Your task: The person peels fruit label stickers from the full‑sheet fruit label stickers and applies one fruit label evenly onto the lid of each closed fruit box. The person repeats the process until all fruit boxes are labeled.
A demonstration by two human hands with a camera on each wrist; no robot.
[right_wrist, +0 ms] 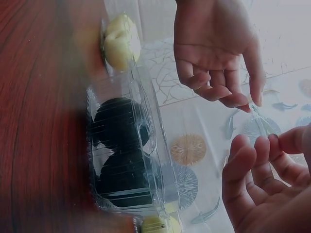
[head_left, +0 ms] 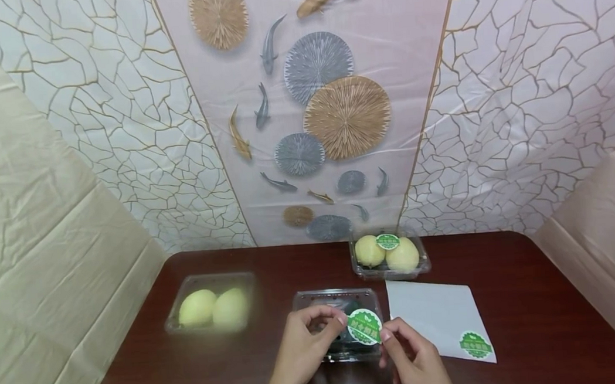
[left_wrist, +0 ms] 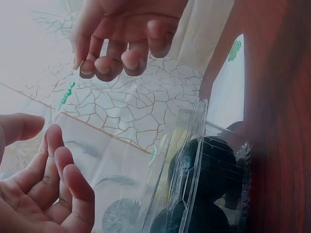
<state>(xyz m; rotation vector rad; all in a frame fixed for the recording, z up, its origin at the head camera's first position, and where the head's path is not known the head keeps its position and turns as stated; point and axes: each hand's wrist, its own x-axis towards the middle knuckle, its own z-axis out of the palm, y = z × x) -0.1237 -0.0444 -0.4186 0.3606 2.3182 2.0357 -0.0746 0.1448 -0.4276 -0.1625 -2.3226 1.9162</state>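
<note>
A round green-and-white sticker [head_left: 365,327] is stretched between my two hands, above a closed clear plastic box [head_left: 337,296]. My left hand [head_left: 305,346] pinches its left edge between thumb and forefinger. The opposite edge is pinched by my right hand [head_left: 417,358]. From the left wrist the sticker [left_wrist: 66,97] appears nearly edge-on, apart from the box. Inside the box sit two dark round things [right_wrist: 121,125], their kind unclear through the plastic; in the head view the hands and sticker partly cover them.
Behind to the right stands a clear box with two pale yellow fruits [head_left: 402,255] and a green label [head_left: 387,242]. Another box of two yellow fruits [head_left: 197,307] sits at the left. A white sheet [head_left: 431,313] bearing one green sticker [head_left: 475,344] lies right of the middle box.
</note>
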